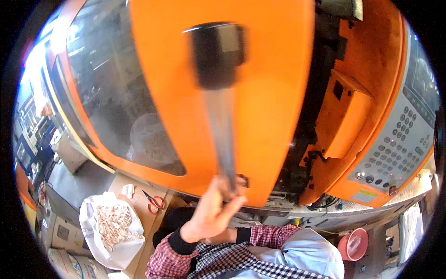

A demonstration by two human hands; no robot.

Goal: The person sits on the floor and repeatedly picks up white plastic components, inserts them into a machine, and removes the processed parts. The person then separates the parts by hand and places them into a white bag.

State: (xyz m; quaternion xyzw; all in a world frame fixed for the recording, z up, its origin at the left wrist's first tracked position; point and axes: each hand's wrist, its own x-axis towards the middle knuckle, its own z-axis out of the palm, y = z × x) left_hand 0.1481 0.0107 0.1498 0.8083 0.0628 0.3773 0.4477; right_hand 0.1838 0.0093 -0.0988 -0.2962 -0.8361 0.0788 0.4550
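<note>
My left hand is raised in front of the orange door, its fingers curled round the lower end of a long grey shaft. The shaft is smeared by motion. Up at its far end is a black block with a light grey patch; whether it joins the shaft or sits on the door I cannot tell. My right hand lies low behind the left wrist, near my lap. Its fingers are mostly hidden. Both arms wear red checked sleeves with dark cuffs.
An orange machine door with a window fills the middle. To the right is a button panel. At lower left, a white bag of small pale pieces stands near red-handled scissors. A pink bucket sits at lower right.
</note>
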